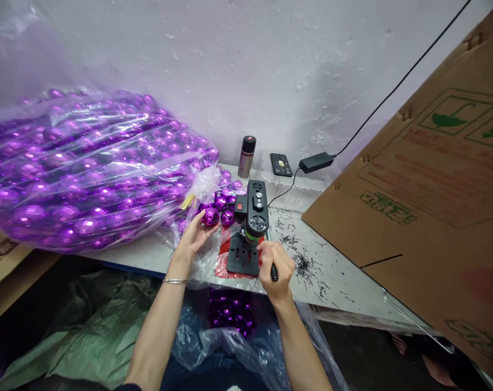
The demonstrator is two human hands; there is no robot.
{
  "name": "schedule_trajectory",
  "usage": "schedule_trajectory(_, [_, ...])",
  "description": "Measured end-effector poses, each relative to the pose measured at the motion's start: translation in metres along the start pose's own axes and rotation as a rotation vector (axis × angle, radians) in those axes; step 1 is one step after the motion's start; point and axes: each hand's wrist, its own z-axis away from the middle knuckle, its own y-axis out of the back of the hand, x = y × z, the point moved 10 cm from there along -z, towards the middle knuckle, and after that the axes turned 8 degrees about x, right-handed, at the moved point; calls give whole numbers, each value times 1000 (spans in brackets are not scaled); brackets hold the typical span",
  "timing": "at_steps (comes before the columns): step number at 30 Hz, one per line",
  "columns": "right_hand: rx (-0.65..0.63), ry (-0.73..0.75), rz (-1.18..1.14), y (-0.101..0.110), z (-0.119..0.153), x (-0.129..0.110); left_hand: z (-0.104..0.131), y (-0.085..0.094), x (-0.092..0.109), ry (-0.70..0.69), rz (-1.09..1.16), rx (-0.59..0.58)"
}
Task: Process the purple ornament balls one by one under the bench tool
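Note:
My left hand (194,237) has its fingers and thumb around a shiny purple bauble (210,216), at the edge of a cluster of loose ones. In my right hand (276,269) is a slim black-handled tool (274,272), gripped in a closed fist; its working end is hidden. Between my hands stands a small black machine (257,206) with two round grilles, buttons and a red switch. Its slotted black base plate (241,262) rests on red plastic (222,255). More purple baubles (226,187) lie behind and left of the machine.
A huge clear bag of purple baubles (87,168) fills the left. Behind stand a flask (247,157), a phone (280,164) and a power adapter (316,162) with its cable. Small dark pins (303,265) litter the table. A large carton (425,206) leans at right; purple baubles (230,312) sit below.

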Motion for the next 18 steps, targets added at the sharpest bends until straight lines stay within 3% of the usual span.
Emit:
schedule_trajectory(4, [-4, -11, -6, 0, 0, 1, 29, 1, -9, 102, 149, -47])
schedule_trajectory(8, [-19, -35, -40, 0, 0, 6, 48, 6, -29, 141, 93, -76])
schedule_trajectory(11, [60, -157, -58, 11, 13, 20, 69, 7, -51, 140, -7, -172])
schedule_trajectory(13, [96, -315, -16, 18, 40, 33, 90, 8, -74, 149, -94, -230])
schedule_trajectory(17, [-196, -562, -42, 1, 119, 28, 142, 8, -132, 202, -295, -370])
schedule_trajectory(18, [-216, -621, -59, 4, 138, 26, 154, 7, -145, 231, -346, -416])
